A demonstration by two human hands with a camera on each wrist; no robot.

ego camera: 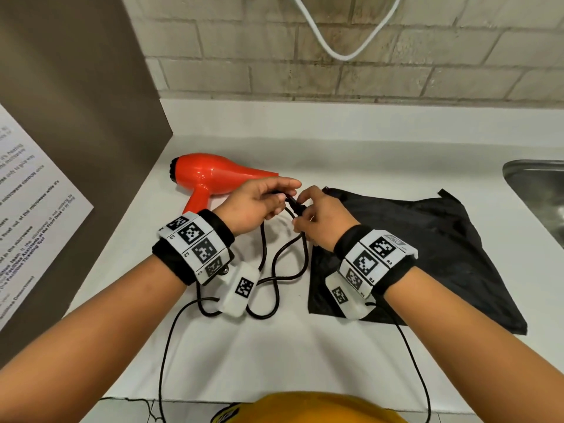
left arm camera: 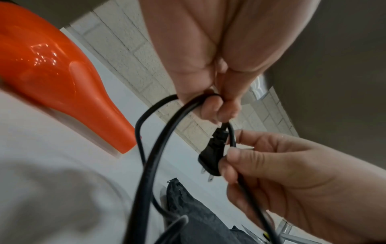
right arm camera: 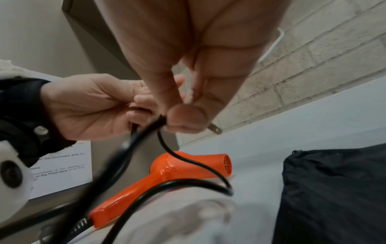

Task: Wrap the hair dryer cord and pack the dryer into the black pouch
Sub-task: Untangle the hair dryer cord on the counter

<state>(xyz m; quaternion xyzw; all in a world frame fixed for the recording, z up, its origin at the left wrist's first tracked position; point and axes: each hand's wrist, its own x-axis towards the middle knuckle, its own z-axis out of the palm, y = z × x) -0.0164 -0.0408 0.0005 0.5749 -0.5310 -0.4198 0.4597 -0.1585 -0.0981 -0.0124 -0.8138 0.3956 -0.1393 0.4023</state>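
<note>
A: Counter (ego camera: 366,141): white, bearing all items. Anything larger to note?

B: Nothing. Next, black pouch (ego camera: 412,254): flat on the counter at right, limp thin fabric, mouth not visibly open. Likely to slump; best taken at the top hem with both hands.

A: Hair dryer (ego camera: 213,175)?

B: Orange, lying on its side at left rear, just beside the pouch corner, untouched. Glossy hard shell, judged light but slippery; handle the sound place to grip.

A: Cord (ego camera: 274,270)?

B: Black, looping loose on the counter between the wrists, rising to the hands. Fairly stiff, springy; liable to uncoil unless pinned.

A: Hands?

B: Left hand (ego camera: 259,206): fingers curled round gathered cord strands. Right hand (ego camera: 317,221): pinching the plug (left arm camera: 211,156) together with a cord strand, prongs clear of the fingers. Hands near, almost touching.

A: Progress?

B: Judged early: wrapping under way, most cord slack, packing not yet begun.
</note>
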